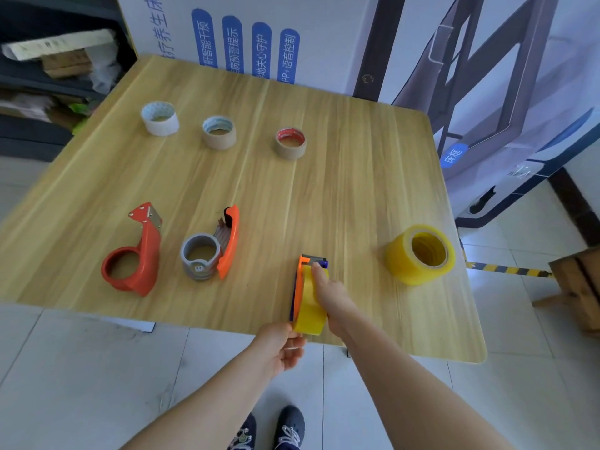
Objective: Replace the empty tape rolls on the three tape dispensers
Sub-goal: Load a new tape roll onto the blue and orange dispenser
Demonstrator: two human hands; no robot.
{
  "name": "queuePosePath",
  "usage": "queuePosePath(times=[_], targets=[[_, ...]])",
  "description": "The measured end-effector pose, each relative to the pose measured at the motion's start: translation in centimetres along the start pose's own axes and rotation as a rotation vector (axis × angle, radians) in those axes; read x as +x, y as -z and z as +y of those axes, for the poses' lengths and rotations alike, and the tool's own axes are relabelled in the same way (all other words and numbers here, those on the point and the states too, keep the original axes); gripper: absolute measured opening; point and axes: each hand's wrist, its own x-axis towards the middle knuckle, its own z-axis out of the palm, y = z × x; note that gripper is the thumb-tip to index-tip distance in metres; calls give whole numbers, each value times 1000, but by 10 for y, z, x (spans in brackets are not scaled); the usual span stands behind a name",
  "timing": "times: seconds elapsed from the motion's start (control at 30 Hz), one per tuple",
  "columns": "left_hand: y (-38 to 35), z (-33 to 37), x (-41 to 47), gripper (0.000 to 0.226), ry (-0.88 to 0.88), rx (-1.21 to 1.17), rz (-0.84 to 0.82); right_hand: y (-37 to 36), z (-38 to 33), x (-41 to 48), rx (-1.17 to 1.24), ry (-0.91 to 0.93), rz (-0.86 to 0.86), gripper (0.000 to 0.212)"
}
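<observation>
Head view, near to far. Below the tabletop's near edge are two dark lace-up shoes (279, 427) on a pale tiled floor (97, 368), with both bare forearms reaching forward. At the near edge of the light wood-grain tabletop (357, 190), right of its middle, a blue and orange plastic tape dispenser (304, 260) stands on edge. It carries a mounted roll of yellow tape (308, 306), and its cutter end points away from the person. The left hand (285, 347) meets the near end of this roll just over the tabletop's edge, thumb on top and fingers curled beneath. It appears to pinch the roll, though the contact is partly hidden. The right hand (331, 295) wraps the roll's right side with fingers curled round it and one finger stretched forward to the cutter. Toward the right edge, well apart, lies a large loose roll of translucent yellow tape (418, 254), tilted with its opening toward the camera. Left of the held dispenser is an orange plastic dispenser with a grey core (211, 254) on its hub. Nearer the left edge, apart from it, is a red plastic dispenser with an empty ring (134, 254). Toward the far edge three empty cores stand in a spaced row, openings up: a white cardboard core (159, 118), a tan core lined pale blue (219, 132) and a tan core lined red (290, 142). Beyond the far edge stand a white printed panel with blue labels (246, 47) and dark shelving (48, 69).
</observation>
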Motion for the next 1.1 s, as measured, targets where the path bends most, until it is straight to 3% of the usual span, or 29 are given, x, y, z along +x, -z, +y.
queuePosePath(times=[0.27,0.37,0.47,0.63,0.93,1.1], targets=[[9,17,-21,21,-80,410,55,5,-8,-15,-145,34,48,60],[13,27,-32,19,-289,706,172,12,-11,-30,-249,98,77,67],[10,39,-46,22,-547,985,270,17,-11,-39,-477,230,125,51],[-6,49,-57,27,-802,1074,287,19,-13,-55,-680,358,157,46],[-4,55,-50,20,-835,1064,249,21,-9,-54,-645,386,173,53],[-8,71,-52,26,-780,1253,244,33,-10,-52,-659,402,147,49]])
